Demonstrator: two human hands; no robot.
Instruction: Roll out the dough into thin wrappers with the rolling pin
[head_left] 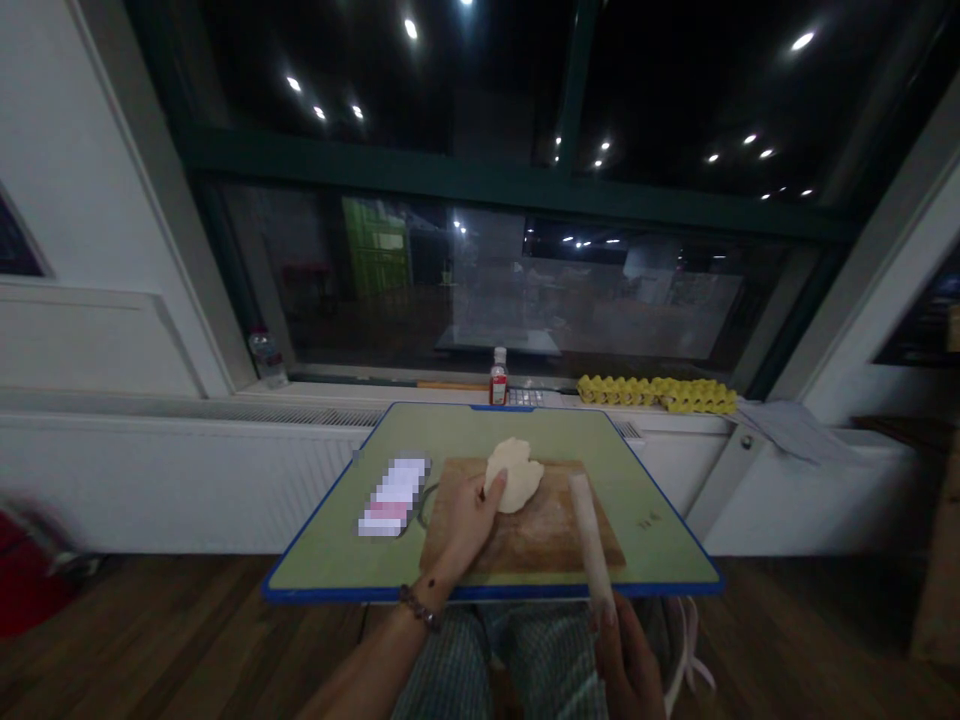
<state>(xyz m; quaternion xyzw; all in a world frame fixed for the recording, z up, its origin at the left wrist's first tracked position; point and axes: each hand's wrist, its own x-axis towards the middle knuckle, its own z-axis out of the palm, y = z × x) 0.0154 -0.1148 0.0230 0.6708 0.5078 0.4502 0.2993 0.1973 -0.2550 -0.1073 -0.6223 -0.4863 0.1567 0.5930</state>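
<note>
Dough (516, 478), flat and two-lobed, is clamped between the thumb and fingers of my left hand (469, 515); my thumb lies across its near left edge, and the fingers under it are hidden; it sits over the far middle of the wooden board (517, 545), its top reaching past the board's far edge; whether it hangs wholly clear of the wood or partly rests there, I cannot tell.

My right hand (630, 655) is closed around the near end of a pale rolling pin (590, 535), just off the board's near right corner; the pin slants away from me over the board's right side, apart from the dough.

I judge this to be a handling pause within rolling out, the piece being turned or looked over between passes; the next move seems to call for laying it flat mid-board, letting go with the left, and taking the pin at both ends for even pressure.

Around the board spreads a green table (435, 430); a phone (394, 497), its screen blurred, lies left of the board; beyond it stands a red-labelled bottle (498, 382); beyond and to its right sits a yellow egg tray (652, 393).
</note>
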